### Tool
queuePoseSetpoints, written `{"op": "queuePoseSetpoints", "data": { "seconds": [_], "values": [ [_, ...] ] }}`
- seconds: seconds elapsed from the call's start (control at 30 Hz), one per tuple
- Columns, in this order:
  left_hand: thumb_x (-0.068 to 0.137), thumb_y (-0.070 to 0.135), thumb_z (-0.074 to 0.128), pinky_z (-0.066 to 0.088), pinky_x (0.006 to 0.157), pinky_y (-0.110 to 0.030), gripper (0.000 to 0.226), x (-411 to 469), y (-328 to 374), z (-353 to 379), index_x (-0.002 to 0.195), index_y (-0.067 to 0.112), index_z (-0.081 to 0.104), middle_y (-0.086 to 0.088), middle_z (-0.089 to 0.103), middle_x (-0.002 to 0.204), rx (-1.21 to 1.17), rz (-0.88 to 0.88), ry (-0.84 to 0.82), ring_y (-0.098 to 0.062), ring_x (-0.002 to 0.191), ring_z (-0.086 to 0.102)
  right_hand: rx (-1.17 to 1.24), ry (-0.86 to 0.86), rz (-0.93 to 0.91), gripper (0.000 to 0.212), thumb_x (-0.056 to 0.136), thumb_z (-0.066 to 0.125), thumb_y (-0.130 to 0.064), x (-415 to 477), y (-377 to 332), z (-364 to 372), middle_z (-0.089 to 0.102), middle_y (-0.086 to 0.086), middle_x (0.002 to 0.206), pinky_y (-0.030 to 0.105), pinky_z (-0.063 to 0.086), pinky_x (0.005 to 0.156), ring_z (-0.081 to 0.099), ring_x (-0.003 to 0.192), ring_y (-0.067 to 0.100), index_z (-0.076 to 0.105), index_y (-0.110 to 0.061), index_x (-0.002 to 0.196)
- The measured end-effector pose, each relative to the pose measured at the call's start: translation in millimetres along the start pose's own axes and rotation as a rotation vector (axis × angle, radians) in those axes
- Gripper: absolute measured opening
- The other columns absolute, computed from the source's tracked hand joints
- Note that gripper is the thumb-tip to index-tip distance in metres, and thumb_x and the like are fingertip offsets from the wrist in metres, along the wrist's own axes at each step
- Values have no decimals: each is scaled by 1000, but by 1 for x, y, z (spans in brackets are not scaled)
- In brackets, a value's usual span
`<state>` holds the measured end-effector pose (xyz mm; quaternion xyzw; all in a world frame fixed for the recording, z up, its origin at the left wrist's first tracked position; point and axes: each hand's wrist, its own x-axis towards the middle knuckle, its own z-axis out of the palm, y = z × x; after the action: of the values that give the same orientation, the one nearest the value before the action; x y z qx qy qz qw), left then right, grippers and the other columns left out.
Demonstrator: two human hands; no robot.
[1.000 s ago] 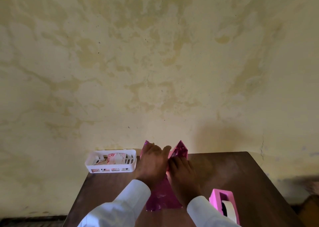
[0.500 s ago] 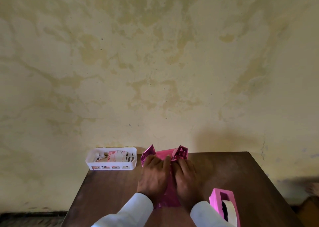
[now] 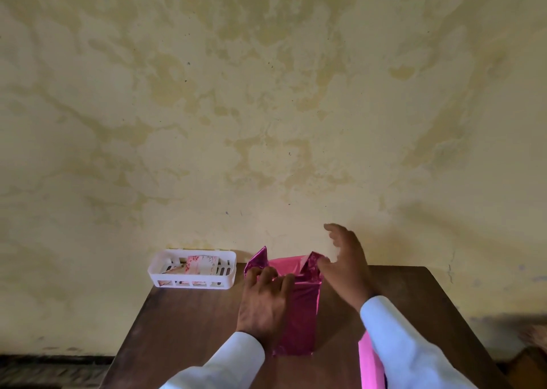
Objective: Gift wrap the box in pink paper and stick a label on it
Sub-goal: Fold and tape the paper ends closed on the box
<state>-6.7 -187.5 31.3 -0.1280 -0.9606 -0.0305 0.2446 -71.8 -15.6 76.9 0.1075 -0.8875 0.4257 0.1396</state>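
Paper (image 3: 302, 323), glossy pink, covers the box (image 3: 296, 341), which lies lengthwise in the middle of the brown table (image 3: 183, 323), its far end close to the table's back edge and the stained wall (image 3: 266, 122). 2 pointed flaps stand up at the far corners. The left hand (image 3: 263, 305) presses down on the box top, fingers bent and together at the far fold. The right hand (image 3: 346, 267) hovers at the right flap, fingers spread apart, thumb touching it. A white basket (image 3: 192, 282) at the far-left corner holds a red-printed roll (image 3: 201, 266); its print is too small to read. Bare tabletop lies on both sides of the box. A pink dispenser (image 3: 368, 365) sits near-right, half hidden by the sleeve (image 3: 408, 347).
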Motion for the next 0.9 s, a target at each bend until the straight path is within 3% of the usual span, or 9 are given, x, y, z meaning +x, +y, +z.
{"op": "queuePoseSetpoints", "data": {
  "seconds": [0.1,0.17,0.27,0.43,0.57,0.67,0.73,0.8,0.9],
  "values": [
    [36,34,95,54,72,-41,61,3,0,-11,90,18,72,-4,70,79,23,-1,17,-28,83,60,-103,-190,20,50,79,75,-15,0,19,1,53,-8,112,34,50,92,53,107,14,57,-31,123],
    [33,37,95,55,71,-40,63,4,1,-13,89,19,73,-3,70,79,29,-6,16,-28,81,63,-117,-162,-10,32,80,76,-17,0,19,6,58,-10,102,32,52,84,57,92,10,62,-32,104],
    [48,26,90,53,75,-42,50,3,0,-5,93,17,71,-3,72,80,16,-1,21,-29,86,64,-89,-84,23,21,85,70,-6,5,15,9,65,-10,85,28,53,73,60,79,6,65,-27,83],
    [54,18,87,52,80,-46,46,3,0,0,95,17,69,-5,71,82,-20,-14,2,-30,87,65,-7,-12,110,33,87,60,7,5,24,2,67,-9,80,24,55,71,64,78,7,66,-23,77],
    [51,17,87,50,79,-45,46,6,0,0,93,18,68,-4,70,80,-8,-29,-6,-30,87,64,97,92,203,23,90,60,4,2,24,1,67,-8,86,11,48,71,63,82,6,67,-18,87],
    [48,16,87,50,78,-44,45,6,0,-1,90,18,69,-3,70,78,-2,-32,6,-29,85,65,325,243,398,16,92,62,-6,-3,25,4,68,-4,92,32,56,79,65,84,13,66,-21,91],
    [50,15,87,49,78,-43,42,7,0,0,89,19,70,-2,70,77,-9,-41,19,-29,85,65,488,324,535,7,94,63,-16,-12,25,10,69,5,88,35,54,68,63,75,19,65,-18,86],
    [50,17,89,50,78,-44,43,8,0,1,88,19,70,-2,70,77,-17,-45,17,-28,84,66,496,352,590,27,92,66,-33,-22,22,18,66,10,75,34,45,61,57,64,20,61,-13,74],
    [51,19,89,49,80,-45,45,7,0,4,91,20,70,-2,71,79,-21,-43,27,-29,86,65,467,207,655,50,85,70,-54,-23,11,17,55,7,55,32,35,52,47,51,17,56,-12,61]
  ]
}}
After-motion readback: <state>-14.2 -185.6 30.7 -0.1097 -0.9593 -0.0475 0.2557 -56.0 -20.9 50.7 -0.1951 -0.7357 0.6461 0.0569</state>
